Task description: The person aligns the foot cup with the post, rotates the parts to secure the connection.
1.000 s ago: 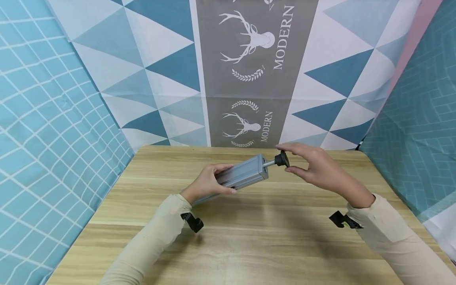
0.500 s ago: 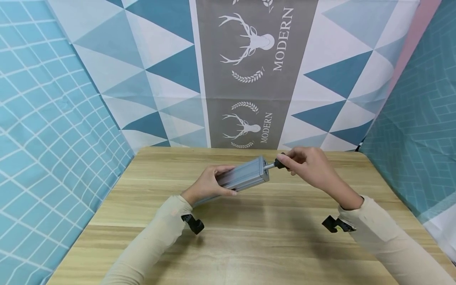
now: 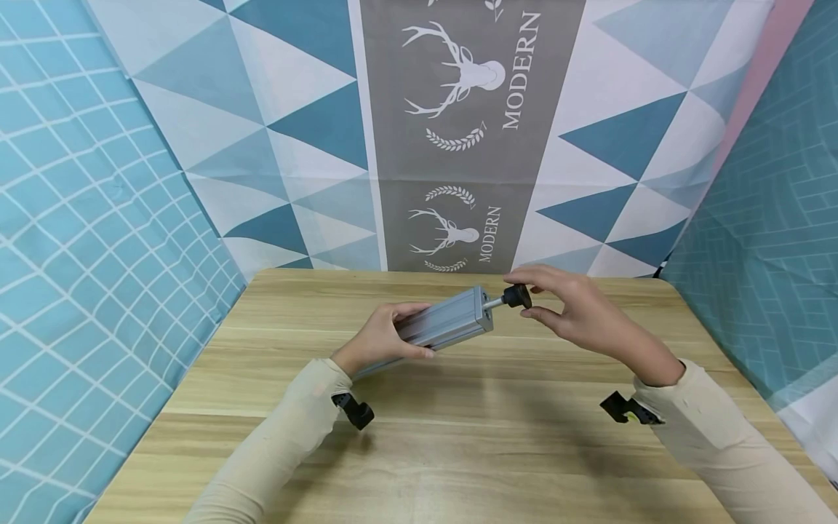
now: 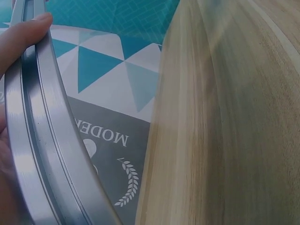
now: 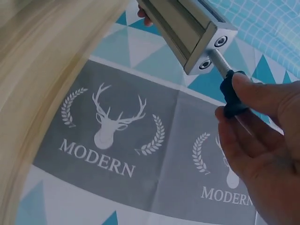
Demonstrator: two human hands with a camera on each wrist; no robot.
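Note:
A long silver aluminium profile slants up to the right over the wooden table. My left hand grips its lower part from behind, thumb along the near side; in the left wrist view the thumb lies across the grooved face. From the profile's end plate, which carries two screws, a threaded rod sticks out. On it sits a black levelling foot. My right hand holds the foot's rim between thumb and fingers, the thumb on one side and a fingertip on the other.
The wooden tabletop spreads below both hands. Behind it hangs a patterned cloth with triangles and deer heads. Blue cloths stand at the left and right. Each wrist wears a small black camera.
My right hand turned about the foot with its fingers drawn in, then swung back with thumb and fingers spread to either side. The left hand and the profile stay nearly still.

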